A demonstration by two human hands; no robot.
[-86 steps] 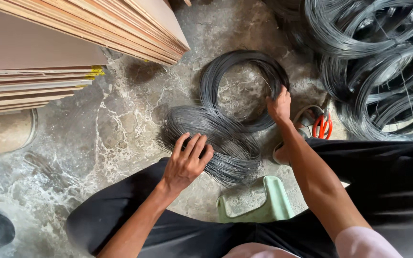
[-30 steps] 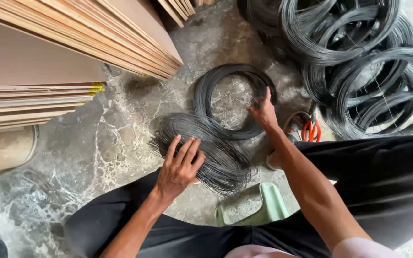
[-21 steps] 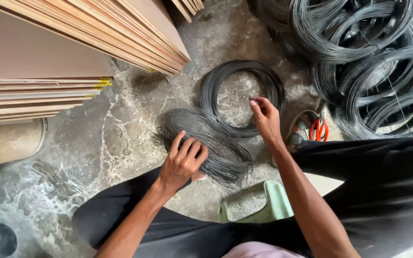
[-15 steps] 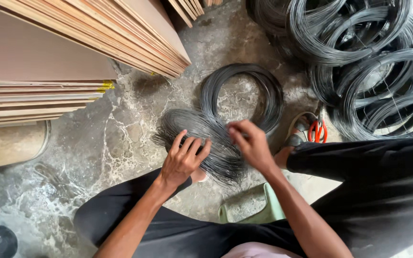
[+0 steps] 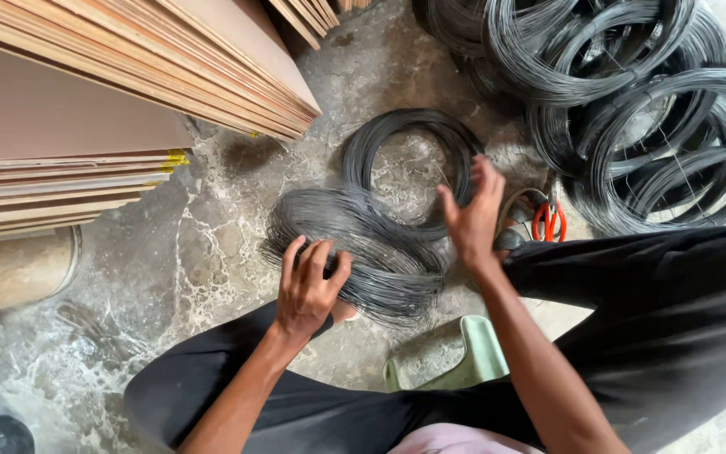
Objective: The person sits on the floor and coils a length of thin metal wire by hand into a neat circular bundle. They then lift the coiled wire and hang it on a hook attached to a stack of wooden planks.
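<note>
The left hand [image 5: 308, 286] lay flat, fingers spread, on a bundle of thin dark cut wires [image 5: 355, 252] heaped on the stained concrete floor [image 5: 195, 261], apparently pinning the springy strands down. The right hand [image 5: 470, 217] hovered open and empty over the near edge of a round coil of dark steel wire [image 5: 405, 168] just behind the bundle. Orange-handled cutters [image 5: 545, 220] rested close by, with larger coils of grey wire [image 5: 632, 109] stacked beyond.
</note>
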